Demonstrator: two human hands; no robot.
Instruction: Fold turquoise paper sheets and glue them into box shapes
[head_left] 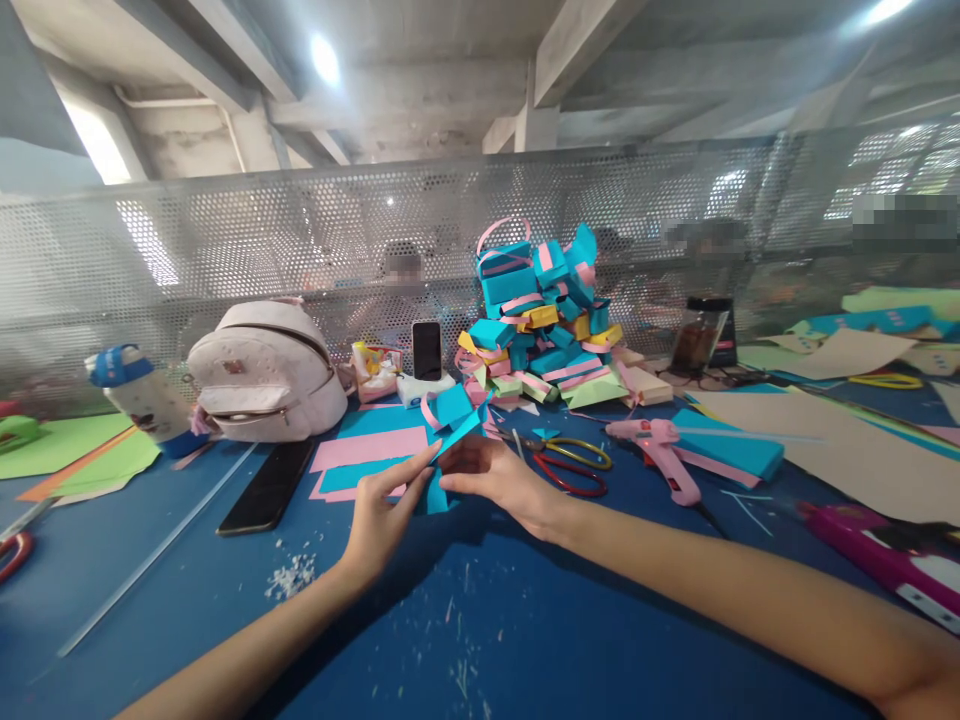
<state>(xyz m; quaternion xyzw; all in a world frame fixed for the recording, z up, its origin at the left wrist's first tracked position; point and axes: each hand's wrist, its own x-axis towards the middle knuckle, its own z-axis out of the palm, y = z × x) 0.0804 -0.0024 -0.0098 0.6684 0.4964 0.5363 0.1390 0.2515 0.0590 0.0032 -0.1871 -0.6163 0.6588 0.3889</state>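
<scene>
Between my two hands is a folded piece of blue paper [459, 432], held above the blue table. My left hand [386, 510] pinches its left side between thumb and fingers. My right hand [506, 480] grips the right side, fingers curled behind the paper. Just behind the hands lie flat pink paper strips [367, 450] and blue sheets. Scissors with red and yellow handles [574, 475] rest to the right of my right hand, and a pink glue gun [660, 450] lies farther right.
A tall pile of folded paper boxes [544, 340] stands at the back. On the left are a white backpack [266, 375], a bottle [146, 400], a black phone [266, 488] and a clear glue stick [161, 545]. A purple case [885, 560] and beige sheets [817, 430] lie right.
</scene>
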